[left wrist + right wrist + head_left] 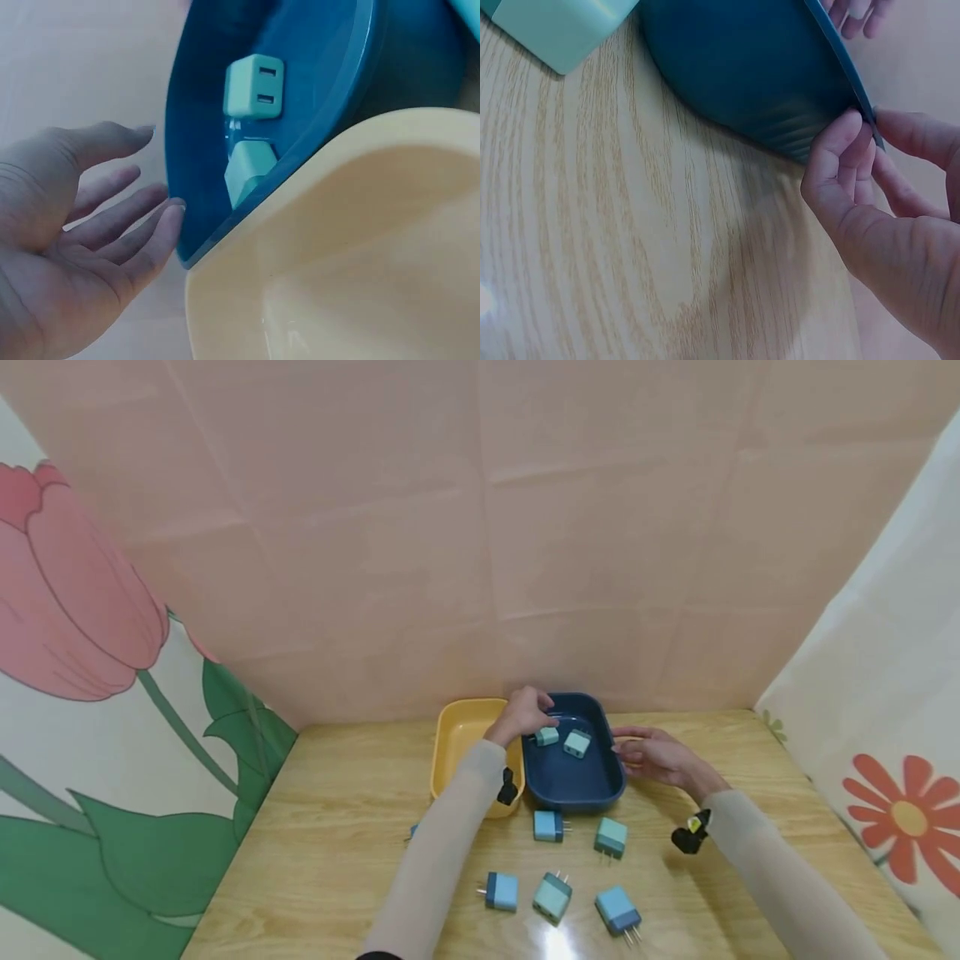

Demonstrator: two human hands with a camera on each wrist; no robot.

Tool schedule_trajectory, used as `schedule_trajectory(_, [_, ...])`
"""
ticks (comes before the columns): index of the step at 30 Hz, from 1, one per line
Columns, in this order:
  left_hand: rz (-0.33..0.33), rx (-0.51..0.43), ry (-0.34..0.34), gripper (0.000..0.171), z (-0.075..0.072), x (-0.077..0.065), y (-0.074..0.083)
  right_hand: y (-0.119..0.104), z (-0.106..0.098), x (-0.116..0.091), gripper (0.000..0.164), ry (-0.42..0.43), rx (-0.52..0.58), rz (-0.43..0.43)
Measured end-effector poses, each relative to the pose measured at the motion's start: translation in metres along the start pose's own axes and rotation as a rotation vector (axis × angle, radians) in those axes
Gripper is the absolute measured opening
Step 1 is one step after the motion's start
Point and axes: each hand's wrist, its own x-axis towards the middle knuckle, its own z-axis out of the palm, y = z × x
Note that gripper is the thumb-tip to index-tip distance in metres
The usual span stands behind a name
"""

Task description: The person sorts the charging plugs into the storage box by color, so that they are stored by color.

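My left hand [520,714] reaches over the far left corner of a dark blue bin [573,787]. Its fingers are spread and relaxed with nothing between them, the fingertips right at the rim in the left wrist view. My right hand [660,758] is at the bin's right side, and in the right wrist view its thumb and fingers pinch the blue rim [840,52]. Inside the bin lie two mint green charger plugs, one [256,86] with two ports facing up and another [249,169] near the wall beside the yellow bin [457,735].
On the wooden table [337,827] in front of the bins lie several chargers, blue ones such as this charger [617,910] and green ones like this charger [552,897], prongs pointing various ways. My left forearm partly covers one blue charger [413,830]. A pinkish cloth backdrop [480,568] stands behind.
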Motion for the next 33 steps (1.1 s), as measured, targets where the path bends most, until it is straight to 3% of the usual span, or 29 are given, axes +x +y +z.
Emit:
schedule_trajectory(12, [0.140,0.027,-0.089,0.033,-0.006,-0.018,0.006,0.004,-0.002,-0.009,0.055,0.008,0.005,0.008])
schedule_trajectory(23, [0.283,0.087,-0.120,0.025,-0.026,-0.049,0.017,0.003,-0.003,-0.010,0.054,0.018,-0.010,0.004])
schedule_trajectory(33, [0.313,0.090,-0.149,0.024,-0.024,-0.079,0.021,0.002,-0.004,-0.009,0.057,0.008,-0.015,0.004])
